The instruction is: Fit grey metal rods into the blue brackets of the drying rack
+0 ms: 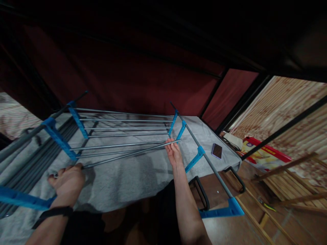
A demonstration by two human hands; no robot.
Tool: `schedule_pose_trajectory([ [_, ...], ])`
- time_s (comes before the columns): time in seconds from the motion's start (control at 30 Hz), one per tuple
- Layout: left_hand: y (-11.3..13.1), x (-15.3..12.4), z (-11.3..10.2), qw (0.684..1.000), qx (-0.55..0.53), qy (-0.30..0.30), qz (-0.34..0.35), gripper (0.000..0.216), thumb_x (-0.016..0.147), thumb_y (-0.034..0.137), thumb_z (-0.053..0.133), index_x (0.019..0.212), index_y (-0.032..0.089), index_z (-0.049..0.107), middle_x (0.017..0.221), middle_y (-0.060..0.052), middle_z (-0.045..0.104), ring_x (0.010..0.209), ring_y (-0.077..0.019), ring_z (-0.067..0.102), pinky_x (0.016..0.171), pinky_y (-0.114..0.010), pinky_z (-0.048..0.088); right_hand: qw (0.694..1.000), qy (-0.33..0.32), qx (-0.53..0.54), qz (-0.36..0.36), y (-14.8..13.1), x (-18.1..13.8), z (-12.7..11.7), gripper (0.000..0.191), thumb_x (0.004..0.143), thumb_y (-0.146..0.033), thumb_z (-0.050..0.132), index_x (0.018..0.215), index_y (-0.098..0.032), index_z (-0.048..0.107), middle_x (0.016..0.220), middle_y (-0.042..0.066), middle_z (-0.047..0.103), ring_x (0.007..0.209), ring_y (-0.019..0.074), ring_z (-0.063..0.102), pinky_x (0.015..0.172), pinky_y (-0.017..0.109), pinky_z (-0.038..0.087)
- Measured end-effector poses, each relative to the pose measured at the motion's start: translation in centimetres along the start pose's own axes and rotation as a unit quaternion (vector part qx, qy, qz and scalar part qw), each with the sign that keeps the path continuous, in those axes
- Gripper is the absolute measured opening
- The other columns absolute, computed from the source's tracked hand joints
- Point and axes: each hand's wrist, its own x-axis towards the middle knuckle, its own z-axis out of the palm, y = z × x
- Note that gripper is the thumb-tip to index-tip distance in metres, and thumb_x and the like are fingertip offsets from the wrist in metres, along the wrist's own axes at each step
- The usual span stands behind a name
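Note:
A loose grey metal rod slants across the front of a rack frame with blue plastic brackets. Its near left end meets my left hand, whose fingers are curled around it; a wristband sits on that arm. Toward the rod's far end is my right hand, palm turned up, with the rod lying across its fingers and its tip sticking out past them. Several fixed rods span between the left brackets and the right brackets. A lower blue bracket stands right of my right hand.
The frame rests on a grey cloth. More grey tubes lie at the left. A dark phone-like object lies on the cloth at right. Beyond are a red-and-yellow box, a wooden chair-like frame and black handles.

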Motion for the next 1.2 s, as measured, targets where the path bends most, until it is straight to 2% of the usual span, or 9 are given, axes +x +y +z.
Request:
schedule_pose_trajectory([
  [0.2,0.5,-0.1,-0.2,0.995,-0.027,0.088,0.046,0.042,0.082,0.010,0.039,0.112,0.021,0.066,0.107,-0.008,0.073,0.105,-0.0258,0.059,0.105,-0.051,0.024,0.996,0.092,-0.001,0.020,0.4,0.8,-1.3,0.012,0.087,-0.011,0.065,0.089,-0.022,0.065,0.087,-0.003,0.076,0.087,0.0103,0.073,0.097,0.031,0.057],
  [0.33,1.9,-1.0,-1.6,0.977,-0.065,0.147,0.141,0.034,0.089,0.011,0.039,0.111,0.016,0.065,0.106,-0.011,0.071,0.106,-0.0274,0.059,0.114,-0.051,0.021,0.990,0.112,-0.048,0.067,1.4,0.9,-2.2,0.013,0.084,-0.011,0.070,0.083,-0.020,0.062,0.080,0.000,0.076,0.080,0.0136,0.074,0.087,0.031,0.062],
  [0.4,3.1,-1.6,-2.5,0.966,-0.081,0.146,0.198,0.034,0.090,0.008,0.039,0.109,0.017,0.065,0.106,-0.011,0.071,0.108,-0.0275,0.059,0.115,-0.049,0.023,0.989,0.102,-0.074,0.081,2.1,0.8,-2.4,0.017,0.081,-0.012,0.075,0.082,-0.020,0.061,0.080,0.002,0.076,0.079,0.0150,0.075,0.083,0.032,0.064],
  [0.5,5.1,-2.5,-3.6,0.948,-0.106,0.121,0.274,0.032,0.091,0.008,0.040,0.107,0.021,0.066,0.104,-0.011,0.069,0.105,-0.0263,0.060,0.106,-0.042,0.035,0.984,0.089,-0.105,0.117,3.0,0.8,-2.5,0.013,0.083,-0.016,0.075,0.085,-0.019,0.062,0.080,0.003,0.077,0.078,0.0151,0.075,0.079,0.030,0.065],
  [0.67,7.2,-3.6,-4.5,0.919,-0.122,0.106,0.359,0.028,0.096,0.013,0.044,0.115,0.020,0.064,0.109,-0.009,0.067,0.104,-0.0234,0.058,0.099,-0.038,0.040,0.972,0.143,-0.122,0.142,3.8,1.2,-3.1,0.008,0.090,-0.014,0.063,0.085,-0.020,0.062,0.072,-0.001,0.073,0.068,0.0118,0.073,0.075,0.026,0.065],
  [0.8,8.0,-4.1,-4.5,0.907,-0.108,0.120,0.389,0.028,0.099,0.015,0.042,0.119,0.018,0.062,0.108,-0.008,0.066,0.100,-0.0223,0.058,0.093,-0.038,0.039,0.968,0.145,-0.119,0.167,3.8,1.3,-3.3,0.015,0.088,-0.006,0.058,0.084,-0.020,0.062,0.076,0.000,0.073,0.073,0.0117,0.074,0.077,0.027,0.065],
  [0.93,8.5,-4.6,-4.6,0.900,-0.097,0.142,0.401,0.026,0.100,0.016,0.042,0.117,0.016,0.062,0.107,-0.009,0.065,0.099,-0.0224,0.057,0.090,-0.038,0.038,0.970,0.139,-0.115,0.165,3.7,1.2,-3.5,0.014,0.089,-0.006,0.057,0.085,-0.018,0.063,0.077,0.001,0.072,0.074,0.0110,0.074,0.081,0.026,0.064],
  [1.07,9.0,-5.3,-4.9,0.895,-0.090,0.153,0.410,0.027,0.100,0.015,0.043,0.119,0.016,0.062,0.107,-0.009,0.064,0.100,-0.0215,0.056,0.090,-0.037,0.038,0.963,0.156,-0.128,0.181,3.7,1.2,-3.9,0.017,0.089,-0.004,0.052,0.086,-0.017,0.063,0.077,0.002,0.072,0.071,0.0107,0.073,0.077,0.024,0.064],
  [1.2,9.3,-5.6,-4.7,0.893,-0.077,0.165,0.412,0.026,0.101,0.016,0.043,0.120,0.017,0.061,0.106,-0.008,0.064,0.099,-0.0202,0.056,0.089,-0.036,0.038,0.961,0.143,-0.129,0.198,3.9,1.0,-3.9,0.018,0.086,-0.003,0.051,0.088,-0.018,0.062,0.081,0.002,0.073,0.073,0.0120,0.074,0.076,0.027,0.065],
])
